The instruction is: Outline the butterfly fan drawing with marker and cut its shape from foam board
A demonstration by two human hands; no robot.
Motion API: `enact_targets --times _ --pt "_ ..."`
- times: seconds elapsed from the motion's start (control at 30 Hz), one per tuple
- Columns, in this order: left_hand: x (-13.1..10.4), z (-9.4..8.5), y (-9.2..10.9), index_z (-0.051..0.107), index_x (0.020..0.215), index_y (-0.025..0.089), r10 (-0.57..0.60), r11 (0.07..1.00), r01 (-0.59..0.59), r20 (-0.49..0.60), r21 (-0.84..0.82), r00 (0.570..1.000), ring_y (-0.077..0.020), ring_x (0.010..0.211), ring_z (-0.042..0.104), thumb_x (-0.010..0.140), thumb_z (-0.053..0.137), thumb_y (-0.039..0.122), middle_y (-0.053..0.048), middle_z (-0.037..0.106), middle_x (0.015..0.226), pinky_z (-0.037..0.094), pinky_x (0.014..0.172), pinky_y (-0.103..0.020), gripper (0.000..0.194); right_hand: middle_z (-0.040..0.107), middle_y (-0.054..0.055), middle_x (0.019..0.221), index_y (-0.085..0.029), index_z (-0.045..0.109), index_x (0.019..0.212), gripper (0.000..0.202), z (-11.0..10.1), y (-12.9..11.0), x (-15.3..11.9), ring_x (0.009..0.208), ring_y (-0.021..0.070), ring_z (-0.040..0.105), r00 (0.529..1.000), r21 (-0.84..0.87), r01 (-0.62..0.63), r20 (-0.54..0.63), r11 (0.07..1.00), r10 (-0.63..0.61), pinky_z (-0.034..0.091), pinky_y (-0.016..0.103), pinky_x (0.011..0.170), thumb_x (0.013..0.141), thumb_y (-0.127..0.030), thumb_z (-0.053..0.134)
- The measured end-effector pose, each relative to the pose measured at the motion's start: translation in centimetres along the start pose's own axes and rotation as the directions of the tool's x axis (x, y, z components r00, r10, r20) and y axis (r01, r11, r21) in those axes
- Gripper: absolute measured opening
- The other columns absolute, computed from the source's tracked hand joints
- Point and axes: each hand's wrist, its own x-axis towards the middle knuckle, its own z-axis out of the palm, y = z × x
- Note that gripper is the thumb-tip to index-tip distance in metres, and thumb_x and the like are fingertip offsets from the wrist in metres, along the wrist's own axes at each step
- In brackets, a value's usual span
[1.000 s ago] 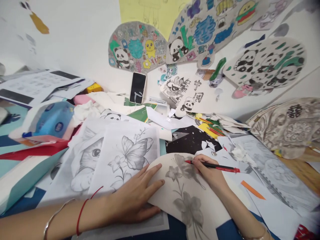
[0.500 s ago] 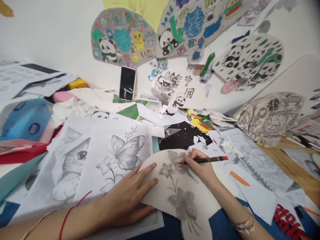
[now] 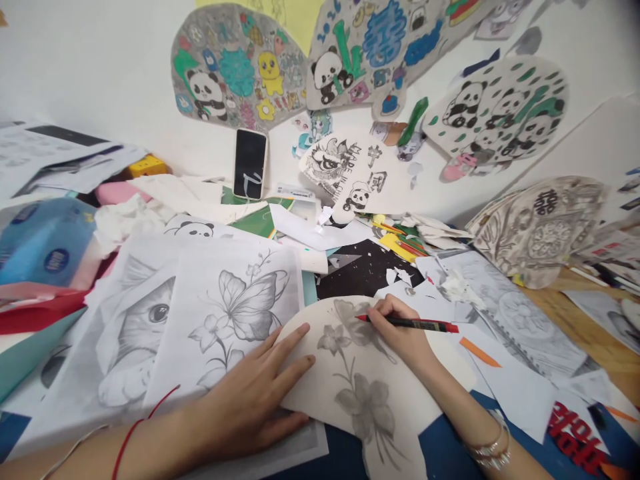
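Observation:
In my right hand [image 3: 400, 333] is a black pen with red ends [image 3: 420, 325], its tip on the grey butterfly at the top of a fan-shaped paper cutout [image 3: 320, 393]. Grey shaded flowers [image 3: 367, 403] fill the lower part of that cutout. My left hand [image 3: 260, 387] lies with fingers spread across the cutout's left edge. Under and beyond this hand is a printed sheet with a butterfly and flowers [image 3: 245, 300]. A sheet with a cat picture [image 3: 145, 333] lies farther left.
A phone [image 3: 250, 163] leans against the wall. Decorated fan-shaped cutouts [image 3: 240, 73] hang there. Paper scraps and pencils [image 3: 400, 243] lie beyond the cutout on a black sheet [image 3: 367, 267]. A blue tissue pack [image 3: 47, 243] is at left, an orange strip [image 3: 480, 352] at right.
The pen tip has shifted slightly up and left on the butterfly, the right hand barely moving. My left hand stays in place. The whole view has shifted a little.

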Motion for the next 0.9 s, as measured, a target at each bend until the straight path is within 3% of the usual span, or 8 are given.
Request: enact_targets --times 0.1,0.43,0.5,0.63,0.8,0.9 --pt "-0.02 0.09 -0.1 0.037 0.131 0.013 0.0 1.0 0.0 -0.005 -0.007 1.0 -0.0361 0.134 0.03 0.085 0.056 0.039 -0.027 0.028 0.145 0.043 0.097 -0.054 0.057 0.051 -0.001 0.064 -0.02 0.041 0.062 0.03 -0.01 -0.02 -0.1 0.061 0.0123 0.049 0.999 0.014 0.009 0.04 1.0 -0.01 0.036 0.025 0.057 0.084 -0.03 0.058" --pt "-0.08 0.29 -0.11 0.038 0.133 0.016 -0.013 1.0 0.013 0.026 -0.008 1.0 -0.0361 0.132 0.033 0.085 0.057 0.038 -0.023 0.028 0.146 0.041 0.098 -0.056 0.056 0.046 -0.003 0.06 -0.02 0.035 0.06 0.032 -0.24 0.5 -0.19 0.056 0.0108 0.041 0.991 -0.071 -0.004 -0.135 0.997 -0.005 0.032 0.025 0.054 0.083 -0.024 0.057" --pt "-0.06 0.28 -0.12 0.039 0.132 0.015 -0.012 1.0 0.012 0.026 0.001 1.0 -0.0367 0.132 0.033 0.085 0.057 0.039 -0.024 0.029 0.145 0.042 0.097 -0.056 0.056 0.048 -0.003 0.061 -0.02 0.035 0.06 0.031 -0.2 0.4 -0.26 0.057 0.0109 0.043 0.994 -0.027 0.015 -0.112 1.0 -0.018 0.034 0.025 0.055 0.083 -0.024 0.057" --pt "0.0 0.21 -0.18 0.039 0.132 0.014 -0.002 1.0 0.002 0.015 0.015 1.0 -0.0369 0.131 0.034 0.085 0.057 0.039 -0.025 0.031 0.144 0.043 0.097 -0.056 0.056 0.05 -0.002 0.062 -0.02 0.04 0.06 0.029 -0.06 0.14 -0.35 0.057 0.0113 0.046 0.998 0.008 0.038 0.052 0.999 -0.038 0.035 0.025 0.055 0.083 -0.024 0.057" --pt "-0.04 0.18 -0.21 0.039 0.133 0.017 -0.008 1.0 0.008 0.008 0.011 1.0 -0.0362 0.132 0.034 0.086 0.056 0.038 -0.022 0.029 0.146 0.043 0.097 -0.055 0.055 0.045 -0.003 0.059 -0.02 0.034 0.059 0.031 -0.23 0.43 -0.2 0.056 0.0108 0.042 0.996 -0.045 0.001 -0.094 0.999 -0.006 0.032 0.025 0.054 0.081 -0.02 0.056" --pt "-0.03 0.16 -0.18 0.038 0.133 0.018 -0.007 1.0 0.007 0.004 0.013 1.0 -0.0353 0.131 0.035 0.085 0.057 0.037 -0.022 0.029 0.146 0.043 0.097 -0.055 0.055 0.045 -0.003 0.06 -0.02 0.035 0.059 0.031 -0.4 0.62 -0.13 0.057 0.011 0.043 0.998 -0.03 -0.006 -0.069 1.0 0.004 0.032 0.025 0.055 0.081 -0.021 0.056"
